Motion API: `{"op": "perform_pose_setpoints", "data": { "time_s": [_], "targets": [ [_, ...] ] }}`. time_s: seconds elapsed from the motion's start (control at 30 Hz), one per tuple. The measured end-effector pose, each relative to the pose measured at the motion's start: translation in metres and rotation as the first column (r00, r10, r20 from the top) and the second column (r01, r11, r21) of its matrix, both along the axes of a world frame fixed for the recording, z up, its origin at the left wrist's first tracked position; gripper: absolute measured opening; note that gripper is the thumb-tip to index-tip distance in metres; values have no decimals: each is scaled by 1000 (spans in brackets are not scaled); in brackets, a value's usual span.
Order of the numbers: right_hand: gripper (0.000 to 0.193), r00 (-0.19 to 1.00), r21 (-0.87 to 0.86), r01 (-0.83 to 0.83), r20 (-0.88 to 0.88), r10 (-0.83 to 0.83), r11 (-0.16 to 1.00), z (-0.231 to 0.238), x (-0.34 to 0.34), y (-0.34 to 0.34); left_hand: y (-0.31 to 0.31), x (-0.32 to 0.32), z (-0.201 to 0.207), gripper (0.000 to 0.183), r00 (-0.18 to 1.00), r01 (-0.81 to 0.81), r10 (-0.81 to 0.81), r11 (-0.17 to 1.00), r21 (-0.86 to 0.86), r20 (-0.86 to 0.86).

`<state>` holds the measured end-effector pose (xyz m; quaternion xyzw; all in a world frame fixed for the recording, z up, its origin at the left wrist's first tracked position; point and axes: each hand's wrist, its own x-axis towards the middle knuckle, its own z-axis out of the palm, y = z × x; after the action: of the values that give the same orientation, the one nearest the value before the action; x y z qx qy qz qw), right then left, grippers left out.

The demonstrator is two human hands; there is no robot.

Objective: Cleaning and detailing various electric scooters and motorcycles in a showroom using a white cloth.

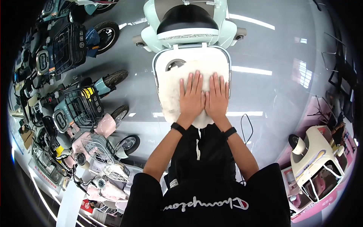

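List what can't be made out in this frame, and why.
All in the head view:
- Palms of the left hand and right hand: turned down onto the cream cloth.
- Part of the round dark fitting: covered by the cloth.
- Far end of the mint scooter: cut off by the top edge.

Bright, cool white light fills the room evenly, and the glossy grey floor (261,92) throws it back as long white streaks, with a gridded patch of glare at right. The fingers (195,81) and the fluffy cream-white pad (170,90) look fairly sharp, with only soft shadows, while fisheye distortion bends the outer scene before a black rim.
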<state>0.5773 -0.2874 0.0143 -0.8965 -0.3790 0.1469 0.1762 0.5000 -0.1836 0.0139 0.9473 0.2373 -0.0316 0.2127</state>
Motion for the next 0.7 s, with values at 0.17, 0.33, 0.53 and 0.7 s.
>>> {"op": "perform_pose_setpoints", "data": {
  "time_s": [0.17,0.33,0.53,0.7],
  "targets": [
    [59,999,-20,-48,14,48,999,10,-14,-27,-27,-22,3,63,1000,19,-20,999,29,3],
    [58,990,-18,-130,-50,129,991,17,-3,-29,-24,-21,3,61,1000,20,-22,998,59,20],
    [53,964,-17,-264,1,264,964,20,15,-27,-33,-12,5,39,991,-116,111,990,75,76],
    [34,812,82,-579,-38,583,812,11,79,-34,-32,5,19,20,977,-203,202,979,7,63]
  ]
}}
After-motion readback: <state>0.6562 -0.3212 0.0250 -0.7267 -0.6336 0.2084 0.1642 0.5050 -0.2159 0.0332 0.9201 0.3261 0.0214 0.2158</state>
